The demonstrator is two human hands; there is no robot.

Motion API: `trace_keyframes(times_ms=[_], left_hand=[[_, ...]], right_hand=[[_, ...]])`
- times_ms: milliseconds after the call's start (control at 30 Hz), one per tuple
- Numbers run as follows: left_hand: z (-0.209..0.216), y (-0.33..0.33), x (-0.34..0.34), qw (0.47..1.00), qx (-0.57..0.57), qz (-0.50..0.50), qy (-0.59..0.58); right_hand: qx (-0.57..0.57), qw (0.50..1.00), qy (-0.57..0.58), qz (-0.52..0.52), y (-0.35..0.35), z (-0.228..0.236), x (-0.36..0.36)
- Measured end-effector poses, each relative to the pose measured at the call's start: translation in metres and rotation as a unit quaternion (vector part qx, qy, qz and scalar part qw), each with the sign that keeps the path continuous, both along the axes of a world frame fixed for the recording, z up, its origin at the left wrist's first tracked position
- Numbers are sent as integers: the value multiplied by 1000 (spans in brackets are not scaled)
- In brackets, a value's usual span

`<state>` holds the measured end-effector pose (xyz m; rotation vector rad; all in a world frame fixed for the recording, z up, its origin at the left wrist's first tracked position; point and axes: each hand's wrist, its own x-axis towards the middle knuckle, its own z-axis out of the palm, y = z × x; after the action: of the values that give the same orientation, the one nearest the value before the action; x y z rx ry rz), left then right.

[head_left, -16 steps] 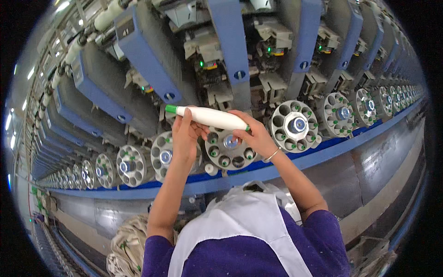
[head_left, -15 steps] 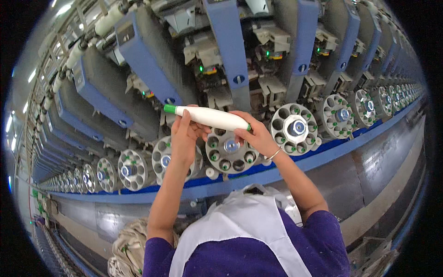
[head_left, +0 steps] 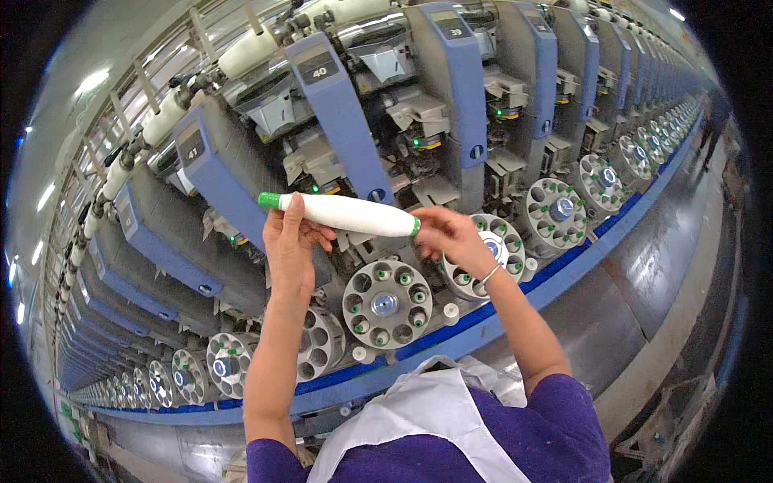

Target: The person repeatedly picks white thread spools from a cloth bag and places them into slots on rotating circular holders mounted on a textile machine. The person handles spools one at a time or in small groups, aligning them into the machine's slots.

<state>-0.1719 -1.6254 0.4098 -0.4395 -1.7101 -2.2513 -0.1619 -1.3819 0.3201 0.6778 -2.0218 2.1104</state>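
Bobbin (head_left: 350, 216) lies near the frame's centre, tilted slightly down to the right, above a wheel (head_left: 384, 304). Left hand (head_left: 290, 241) grasps its left end; right hand (head_left: 457, 241) meets the right tip — pinch or light touch, cannot tell. Handle by the ends — keep pressure off the yarn.

The yarn bobbin (head_left: 354, 215) looked matt and fibrous, its green end (head_left: 270, 200) smooth plastic; the bangle (head_left: 489, 275) was glossy metal, the apron (head_left: 411, 410) matt cloth, the blue machine panel (head_left: 467, 105) smooth.
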Motion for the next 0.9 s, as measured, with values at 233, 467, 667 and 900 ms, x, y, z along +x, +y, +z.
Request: trace_keyframes(times_ms=[233, 467, 667, 900], left_hand=[[-4, 15, -9, 999, 9, 8, -41], [-26, 27, -9, 995, 19, -5, -102], [-83, 7, -2, 976, 112, -2, -188], [-147, -14, 27, 917, 220, -16, -333]], right_hand=[[-84, 944, 62, -314, 37, -7, 9], [181, 859, 329, -348, -4, -18, 14], [138, 877, 346, -305, -11, -38, 22], [45, 890, 361, -276, -24, -46, 19]])
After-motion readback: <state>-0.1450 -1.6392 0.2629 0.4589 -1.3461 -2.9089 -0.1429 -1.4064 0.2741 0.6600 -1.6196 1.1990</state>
